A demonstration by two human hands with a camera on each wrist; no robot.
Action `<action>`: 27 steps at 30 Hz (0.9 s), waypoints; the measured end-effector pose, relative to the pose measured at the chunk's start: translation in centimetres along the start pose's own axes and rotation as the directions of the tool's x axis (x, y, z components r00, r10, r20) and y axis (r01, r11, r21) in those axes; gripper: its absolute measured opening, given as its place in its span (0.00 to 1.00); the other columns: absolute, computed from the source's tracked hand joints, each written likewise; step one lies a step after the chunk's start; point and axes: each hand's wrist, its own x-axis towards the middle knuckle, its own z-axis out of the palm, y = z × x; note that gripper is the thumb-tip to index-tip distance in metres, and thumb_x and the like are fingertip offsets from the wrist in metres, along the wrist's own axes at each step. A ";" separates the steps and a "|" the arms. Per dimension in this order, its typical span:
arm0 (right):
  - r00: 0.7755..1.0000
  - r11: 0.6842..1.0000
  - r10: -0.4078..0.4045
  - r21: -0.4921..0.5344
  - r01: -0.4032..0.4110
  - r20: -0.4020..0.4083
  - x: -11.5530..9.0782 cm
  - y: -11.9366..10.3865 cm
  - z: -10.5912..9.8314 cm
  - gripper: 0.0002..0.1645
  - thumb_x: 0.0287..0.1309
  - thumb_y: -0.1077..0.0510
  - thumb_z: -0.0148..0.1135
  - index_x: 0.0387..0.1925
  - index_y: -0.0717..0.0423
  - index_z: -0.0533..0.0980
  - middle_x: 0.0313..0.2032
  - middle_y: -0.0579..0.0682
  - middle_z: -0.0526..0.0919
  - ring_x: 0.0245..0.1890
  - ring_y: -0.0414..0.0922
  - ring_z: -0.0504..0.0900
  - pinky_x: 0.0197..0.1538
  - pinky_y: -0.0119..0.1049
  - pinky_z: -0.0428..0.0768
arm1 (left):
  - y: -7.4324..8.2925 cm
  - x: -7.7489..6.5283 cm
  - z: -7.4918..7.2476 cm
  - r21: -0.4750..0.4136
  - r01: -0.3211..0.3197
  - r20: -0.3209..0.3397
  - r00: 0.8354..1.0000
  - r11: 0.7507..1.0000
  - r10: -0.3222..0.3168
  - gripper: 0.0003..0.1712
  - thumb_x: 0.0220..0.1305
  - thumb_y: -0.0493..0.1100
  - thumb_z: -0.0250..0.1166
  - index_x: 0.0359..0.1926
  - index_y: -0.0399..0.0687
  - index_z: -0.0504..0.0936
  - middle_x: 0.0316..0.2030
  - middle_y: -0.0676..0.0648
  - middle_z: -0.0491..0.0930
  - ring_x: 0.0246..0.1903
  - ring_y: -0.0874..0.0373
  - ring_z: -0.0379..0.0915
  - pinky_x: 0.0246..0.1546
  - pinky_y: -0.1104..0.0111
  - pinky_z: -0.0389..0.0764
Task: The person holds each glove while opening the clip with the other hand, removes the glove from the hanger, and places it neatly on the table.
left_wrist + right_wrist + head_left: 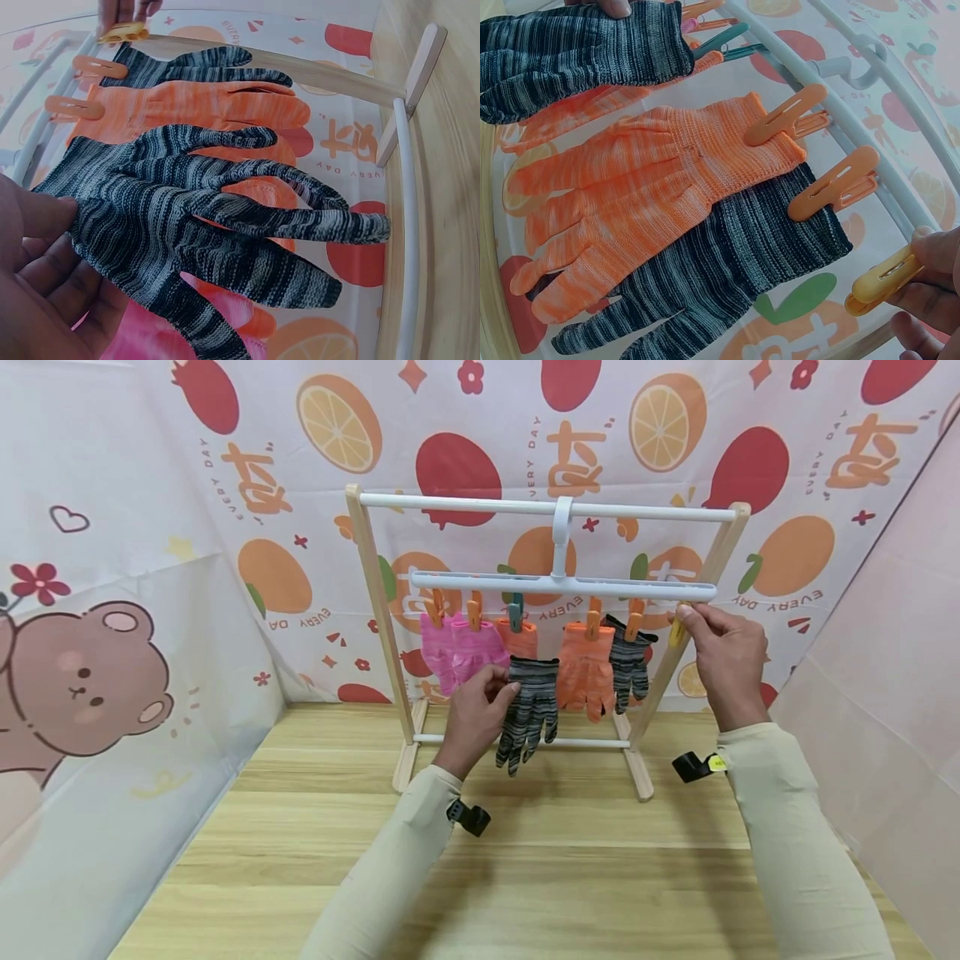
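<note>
My left hand [474,714] pinches a black-and-grey striped knit glove [536,697] near its cuff, and the glove's fingers dangle down. At the right end of the white hanger [487,582], my right hand [731,662] pinches a yellow clothespin [885,279]. Clipped below the hanger are pink gloves [474,643], an orange glove [587,664] and another striped glove [630,664], on orange clothespins [836,184]. A teal clothespin [516,612] grips a further orange glove [525,635], partly hidden behind the held glove.
The hanger's hook hangs on the white top rail [465,506] of a wooden-legged rack [382,610]. The rack stands on a wood-grain table [562,877]. Behind it is a fruit-patterned cloth [457,468]; a bear-printed cloth [90,685] is at left.
</note>
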 end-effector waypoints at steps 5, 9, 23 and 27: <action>1.000 1.000 0.006 -0.005 -0.006 0.000 0.1 0.1 0.0 0.26 0.65 0.40 0.64 0.57 0.50 0.83 0.44 0.45 0.90 0.54 0.40 0.79 0.58 0.36 0.75 | -0.1 0.0 -0.3 0.006 0.010 0.006 1.000 1.000 -0.010 0.08 0.73 0.46 0.64 0.44 0.47 0.81 0.33 0.50 0.83 0.31 0.55 0.74 0.32 0.63 0.76; 1.000 1.000 0.026 -0.015 -0.026 0.007 0.0 0.2 -0.1 0.27 0.65 0.39 0.64 0.58 0.49 0.83 0.48 0.46 0.89 0.54 0.40 0.78 0.61 0.37 0.75 | -0.3 0.0 -0.5 0.003 0.016 0.000 1.000 1.000 -0.016 0.07 0.73 0.45 0.64 0.44 0.46 0.81 0.32 0.49 0.83 0.31 0.55 0.75 0.32 0.63 0.76; 0.999 0.999 0.029 -0.031 -0.029 0.014 0.1 0.3 -0.1 0.27 0.65 0.39 0.64 0.58 0.49 0.83 0.50 0.48 0.88 0.55 0.40 0.78 0.65 0.42 0.74 | -0.5 -0.3 -1.0 0.050 0.007 -0.024 1.000 0.999 -0.006 0.08 0.73 0.44 0.65 0.43 0.44 0.81 0.31 0.48 0.84 0.29 0.55 0.75 0.32 0.63 0.75; 1.000 0.999 0.024 -0.022 -0.024 0.014 0.2 0.3 -0.1 0.26 0.65 0.40 0.64 0.58 0.48 0.83 0.49 0.47 0.88 0.55 0.41 0.78 0.65 0.42 0.75 | -0.5 -0.3 -1.2 0.057 0.010 -0.031 0.999 0.998 -0.008 0.08 0.73 0.44 0.65 0.44 0.45 0.81 0.31 0.48 0.84 0.30 0.55 0.75 0.32 0.63 0.76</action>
